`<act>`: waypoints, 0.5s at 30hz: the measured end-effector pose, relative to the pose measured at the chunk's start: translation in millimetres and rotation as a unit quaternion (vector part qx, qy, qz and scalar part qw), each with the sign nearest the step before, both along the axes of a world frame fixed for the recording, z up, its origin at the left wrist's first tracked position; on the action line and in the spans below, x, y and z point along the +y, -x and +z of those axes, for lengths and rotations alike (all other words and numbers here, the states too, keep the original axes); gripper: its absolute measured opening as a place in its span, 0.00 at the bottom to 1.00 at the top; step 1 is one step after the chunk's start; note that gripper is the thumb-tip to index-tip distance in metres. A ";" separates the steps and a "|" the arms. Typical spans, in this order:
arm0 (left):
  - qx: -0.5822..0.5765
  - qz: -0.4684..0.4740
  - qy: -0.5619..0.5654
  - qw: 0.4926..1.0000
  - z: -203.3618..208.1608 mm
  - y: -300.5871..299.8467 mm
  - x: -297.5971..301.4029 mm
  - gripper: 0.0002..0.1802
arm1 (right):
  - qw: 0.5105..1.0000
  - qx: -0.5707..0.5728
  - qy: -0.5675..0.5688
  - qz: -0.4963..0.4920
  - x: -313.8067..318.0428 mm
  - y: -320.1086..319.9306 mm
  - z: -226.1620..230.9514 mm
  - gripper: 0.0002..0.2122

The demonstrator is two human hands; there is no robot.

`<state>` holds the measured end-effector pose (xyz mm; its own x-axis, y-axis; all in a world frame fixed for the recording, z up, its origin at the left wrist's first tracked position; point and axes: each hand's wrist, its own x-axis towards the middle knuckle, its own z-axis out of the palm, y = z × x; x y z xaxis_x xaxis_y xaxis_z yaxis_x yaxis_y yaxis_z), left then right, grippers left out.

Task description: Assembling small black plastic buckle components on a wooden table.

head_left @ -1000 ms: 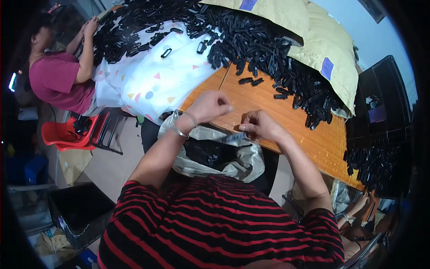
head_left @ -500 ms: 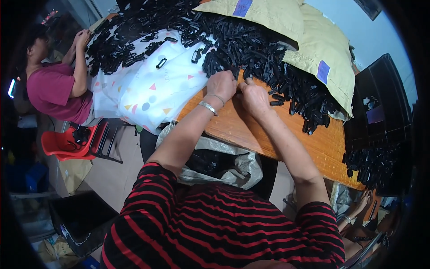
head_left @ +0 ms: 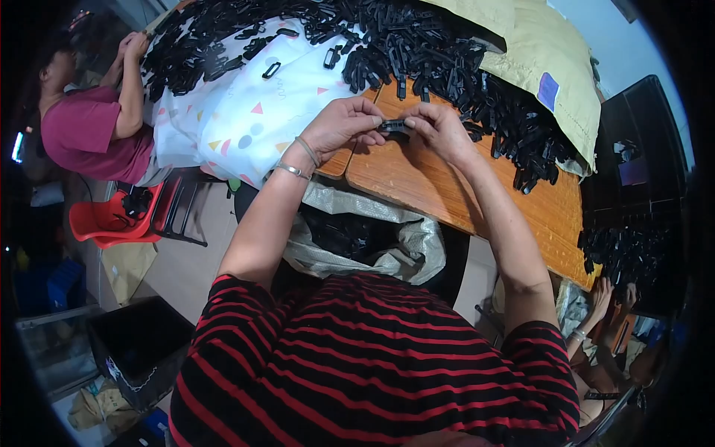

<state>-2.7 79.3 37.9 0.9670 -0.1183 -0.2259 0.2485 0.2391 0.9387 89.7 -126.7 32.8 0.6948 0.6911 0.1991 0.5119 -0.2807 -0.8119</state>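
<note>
Between my two hands is a small, long black plastic part [head_left: 394,126] with a slot-like opening, held over the wooden table [head_left: 447,186]. My left hand [head_left: 345,128], with a bracelet at its wrist, pinches the part's left end. At its right end, the thumb and fingers of my right hand [head_left: 439,132] close on it. A big heap of similar black parts [head_left: 432,63] lies just beyond my hands. What the part is for cannot be made out.
A white patterned cloth [head_left: 261,134] covers the table's left side. Tan sacks [head_left: 551,52] stand behind the heap. Below the table edge gapes a woven sack [head_left: 417,257] with black things inside. A co-worker [head_left: 97,134] sits left by a red chair [head_left: 112,220]; another person's hands [head_left: 599,298] work at right.
My hands have drawn back from the heap's edge toward me. The black part, mostly hidden before, now shows between my fingertips. The view has shifted slightly.
</note>
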 end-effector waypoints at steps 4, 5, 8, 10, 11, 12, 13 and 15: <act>0.005 0.014 -0.002 1.000 -10.5 -2.1 -4.3 0.08 | 0.987 0.157 0.030 -0.034 -5.9 13.2 -4.3 0.05; 0.003 0.023 -0.034 0.999 -12.2 -3.4 -9.5 0.08 | 0.980 0.188 0.019 -0.067 -6.3 16.3 -6.4 0.06; -0.024 0.052 -0.111 0.992 -21.6 -9.2 -20.2 0.08 | 0.971 0.214 0.035 -0.105 -2.5 23.2 -7.8 0.08; -0.049 0.070 -0.155 0.984 -27.4 -13.2 -25.2 0.08 | 0.969 0.221 0.026 -0.109 -1.2 20.1 -14.0 0.09; -0.054 0.081 -0.178 0.979 -29.2 -15.4 -27.6 0.08 | 0.967 0.224 0.025 -0.115 -1.1 18.5 -15.8 0.09; -0.059 0.093 -0.202 0.973 -31.3 -17.1 -29.0 0.08 | 0.966 0.228 0.025 -0.121 -0.7 17.0 -17.5 0.09; -0.058 0.094 -0.202 0.973 -34.8 -18.6 -28.8 0.08 | 0.966 0.229 0.024 -0.120 0.9 15.6 -19.3 0.09; -0.080 0.116 -0.271 0.952 -42.4 -21.5 -27.6 0.08 | 0.959 0.255 0.024 -0.120 4.7 13.3 -22.6 0.09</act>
